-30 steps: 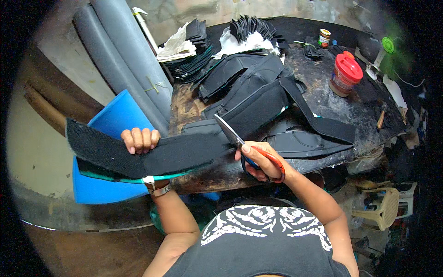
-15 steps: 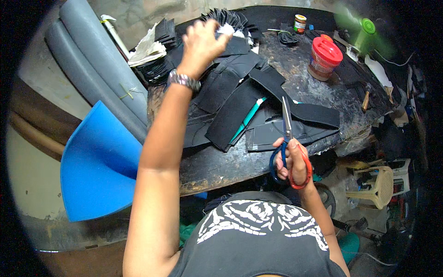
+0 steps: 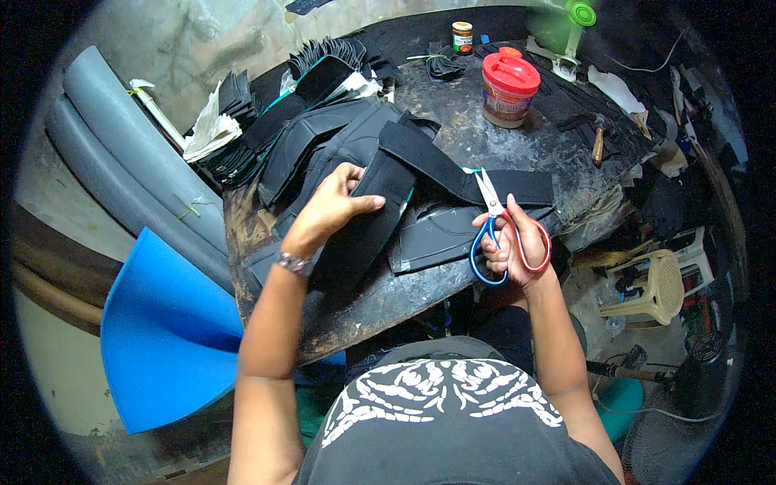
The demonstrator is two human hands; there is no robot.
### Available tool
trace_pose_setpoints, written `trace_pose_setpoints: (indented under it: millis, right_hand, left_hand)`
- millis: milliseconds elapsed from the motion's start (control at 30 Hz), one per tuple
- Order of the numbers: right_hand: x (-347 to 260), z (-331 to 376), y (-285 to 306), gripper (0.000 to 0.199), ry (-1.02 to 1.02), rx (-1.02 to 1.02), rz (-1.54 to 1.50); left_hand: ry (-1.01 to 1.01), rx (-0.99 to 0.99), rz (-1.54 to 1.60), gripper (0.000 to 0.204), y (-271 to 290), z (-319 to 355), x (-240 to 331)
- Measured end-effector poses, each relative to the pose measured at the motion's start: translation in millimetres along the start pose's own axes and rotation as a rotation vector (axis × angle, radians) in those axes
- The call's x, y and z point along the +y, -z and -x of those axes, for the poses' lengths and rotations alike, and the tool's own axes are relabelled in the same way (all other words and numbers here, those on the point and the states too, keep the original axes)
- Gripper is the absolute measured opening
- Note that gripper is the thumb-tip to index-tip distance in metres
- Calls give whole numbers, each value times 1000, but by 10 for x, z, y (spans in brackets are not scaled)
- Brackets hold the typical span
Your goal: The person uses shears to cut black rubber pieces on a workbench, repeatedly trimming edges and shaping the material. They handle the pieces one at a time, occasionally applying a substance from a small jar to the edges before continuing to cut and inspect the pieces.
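Right now the left hand (image 3: 330, 206) lies on a long black foam strip (image 3: 368, 218) that slopes across the near half of the round worktable (image 3: 501, 145), fingers curled over its upper end and thumb pointing right, gripping it. The strip's lower end runs toward the table's near edge, beside the wristwatch (image 3: 292, 263).

The right hand (image 3: 511, 246) is clenched through the loops of a pair of scissors (image 3: 495, 222), one loop blue, one red, held just off the near-right rim of the table. The blades point up and away, shut or nearly so, their tip touching a second black strip (image 3: 465, 174) that crosses the table on a slant.

More black cut pieces (image 3: 315, 133) are heaped at the far left of the top, crowding that side to its edge. The far right is barer: a jar with a red lid (image 3: 509, 89) stands there, with a small jar (image 3: 461, 36) and a green fan (image 3: 566, 24) beyond it.

Left of the table, grey pipes (image 3: 121, 170) lean close against its rim, and a blue foam sheet (image 3: 166, 335) curls below them. A cream plastic stool (image 3: 651, 287) stands off to the right.
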State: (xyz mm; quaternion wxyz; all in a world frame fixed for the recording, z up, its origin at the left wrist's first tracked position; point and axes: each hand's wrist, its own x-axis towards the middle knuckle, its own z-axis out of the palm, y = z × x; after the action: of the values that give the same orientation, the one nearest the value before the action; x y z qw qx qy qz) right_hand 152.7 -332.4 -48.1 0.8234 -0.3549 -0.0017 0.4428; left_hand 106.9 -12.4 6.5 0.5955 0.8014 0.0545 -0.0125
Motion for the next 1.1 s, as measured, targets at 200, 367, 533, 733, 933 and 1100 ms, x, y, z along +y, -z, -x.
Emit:
trace_pose_setpoints:
  millis: [200,367,533,733,933,1100]
  right_hand:
    - [70,-178,93,67,-9,5,-80]
    - [105,-256,68,68,72,134,-145]
    - [176,-118,-205,64,229,141,139]
    - [143,-244,-554,60,2,-343,329]
    - [57,-716,-878,66,-240,-533,221]
    - [-21,-1022,-1039,67,-191,-582,260]
  left_hand:
    - [39,50,-183,40,238,359,-153]
    - [53,143,-371,53,415,357,-306]
    - [124,-130,83,71,754,323,44]
    - [78,-261,549,73,1425,439,498]
    - [110,-186,592,75,1556,790,557]
    - [177,-167,511,77,1561,1026,567]
